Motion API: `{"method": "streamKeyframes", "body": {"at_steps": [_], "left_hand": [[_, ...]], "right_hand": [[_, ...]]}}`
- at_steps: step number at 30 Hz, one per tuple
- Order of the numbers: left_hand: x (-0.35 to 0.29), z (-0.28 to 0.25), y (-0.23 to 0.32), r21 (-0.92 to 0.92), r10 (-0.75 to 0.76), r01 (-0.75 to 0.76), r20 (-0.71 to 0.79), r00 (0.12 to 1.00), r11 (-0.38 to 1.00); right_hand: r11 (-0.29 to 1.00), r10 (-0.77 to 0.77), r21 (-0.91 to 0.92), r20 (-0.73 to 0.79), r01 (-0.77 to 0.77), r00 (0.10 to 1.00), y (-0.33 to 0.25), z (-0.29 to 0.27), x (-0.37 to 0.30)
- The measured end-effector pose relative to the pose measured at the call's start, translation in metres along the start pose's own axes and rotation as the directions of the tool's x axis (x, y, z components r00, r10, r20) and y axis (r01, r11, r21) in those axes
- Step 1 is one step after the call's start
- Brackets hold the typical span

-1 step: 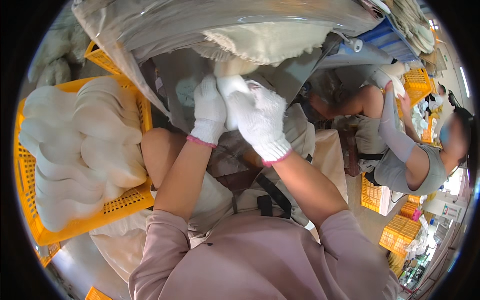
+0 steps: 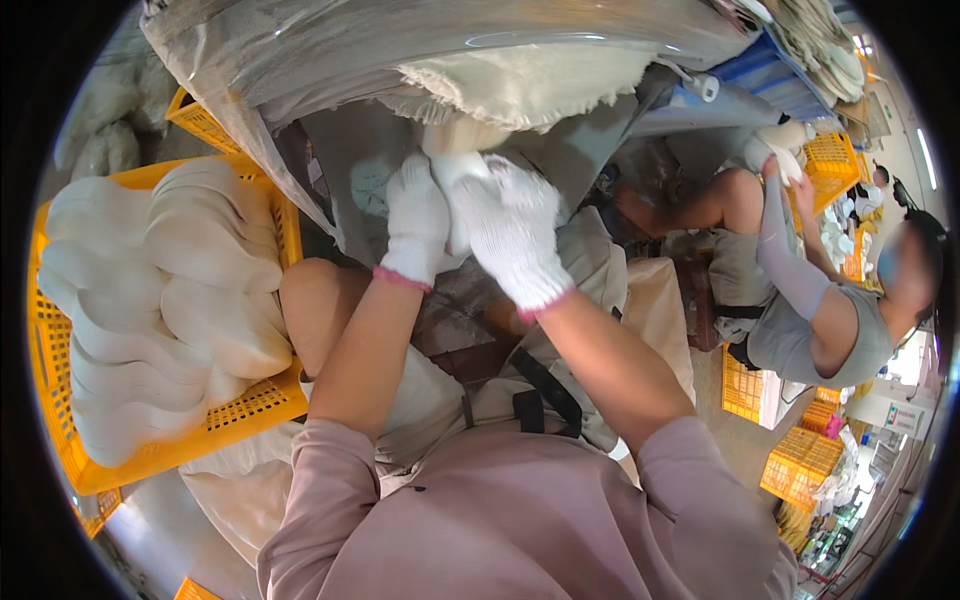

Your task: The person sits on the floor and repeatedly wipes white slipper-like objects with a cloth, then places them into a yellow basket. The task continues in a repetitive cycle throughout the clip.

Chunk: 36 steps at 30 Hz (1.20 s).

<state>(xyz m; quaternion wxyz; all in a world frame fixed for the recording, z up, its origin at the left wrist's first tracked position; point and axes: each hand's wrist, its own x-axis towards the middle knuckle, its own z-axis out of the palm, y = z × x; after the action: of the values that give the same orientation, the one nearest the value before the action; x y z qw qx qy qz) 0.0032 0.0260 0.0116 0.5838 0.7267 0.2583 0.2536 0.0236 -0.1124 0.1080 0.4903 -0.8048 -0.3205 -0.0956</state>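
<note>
Your left hand [image 2: 416, 210] and right hand [image 2: 515, 225], both in white knitted gloves, are clamped on a white piece [image 2: 458, 167] from either side, between your forearms and the frayed pale cloth [image 2: 545, 85] on the far side; whether the piece touches anything beyond is hard to tell. On your left, a yellow crate [image 2: 205, 440] holds stacked curved white pieces [image 2: 205, 300]. On the right, a co-worker [image 2: 820, 335] handles something white
</note>
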Motion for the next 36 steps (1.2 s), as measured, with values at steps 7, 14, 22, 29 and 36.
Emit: {"method": "streamKeyframes", "body": {"at_steps": [7,14,22,29,36], "left_hand": [[-0.008,0.015,-0.004,-0.283,-0.057,0.074,0.068,0.996,0.956],[-0.029,0.024,0.027,-0.002,0.347,-0.347,0.002,0.938,0.938],[0.023,0.036,0.028,-0.857,-0.120,0.515,0.512,0.851,-0.005],[-0.024,0.026,0.022,-0.864,-0.155,0.500,0.503,0.850,-0.058],[-0.016,0.040,0.004,-0.870,-0.237,0.490,0.489,0.839,-0.060]], "right_hand": [[0.853,-0.266,-0.461,0.021,0.245,0.964,0.006,-0.021,-0.025],[0.931,-0.033,-0.354,0.147,0.084,0.989,-0.018,0.004,0.017],[0.879,0.458,-0.241,0.667,-0.411,0.587,-0.075,-0.049,0.015],[0.750,0.449,0.098,0.652,-0.654,0.611,-0.072,-0.053,-0.010],[0.968,0.196,-0.220,0.382,-0.117,0.903,-0.047,-0.086,-0.093]]}}
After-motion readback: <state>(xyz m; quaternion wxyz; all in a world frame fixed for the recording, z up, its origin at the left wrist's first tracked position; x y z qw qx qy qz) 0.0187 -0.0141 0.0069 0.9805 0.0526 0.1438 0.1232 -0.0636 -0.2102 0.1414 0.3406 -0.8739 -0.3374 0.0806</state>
